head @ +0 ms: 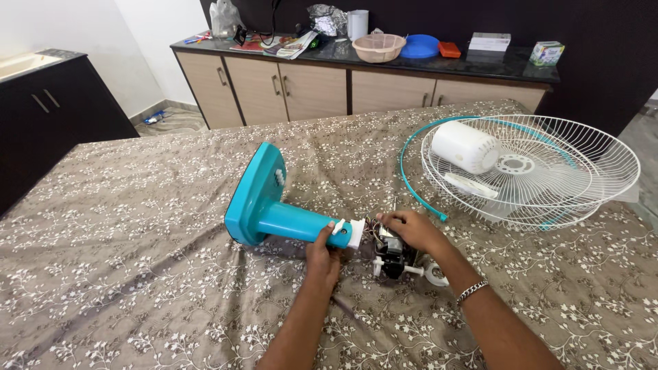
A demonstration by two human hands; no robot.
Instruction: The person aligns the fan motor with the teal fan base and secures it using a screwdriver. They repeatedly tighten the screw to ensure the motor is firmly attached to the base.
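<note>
A teal fan stand (264,205) with a round base lies on its side on the brown floral cloth (137,274). My left hand (323,255) grips the neck end of the stand near its white collar (356,233). My right hand (410,228) rests on the bare black fan motor (394,257), fingers curled over its top by the wires. A white shaft and a small ring stick out beside the motor. A metal bracelet is on my right wrist.
A white wire fan guard (569,171) lies at the right, holding a white motor cover (465,146) and a teal rim ring (411,185). A dark counter (411,62) at the back carries a basket, a blue plate, boxes and papers. A black cabinet (48,116) stands left.
</note>
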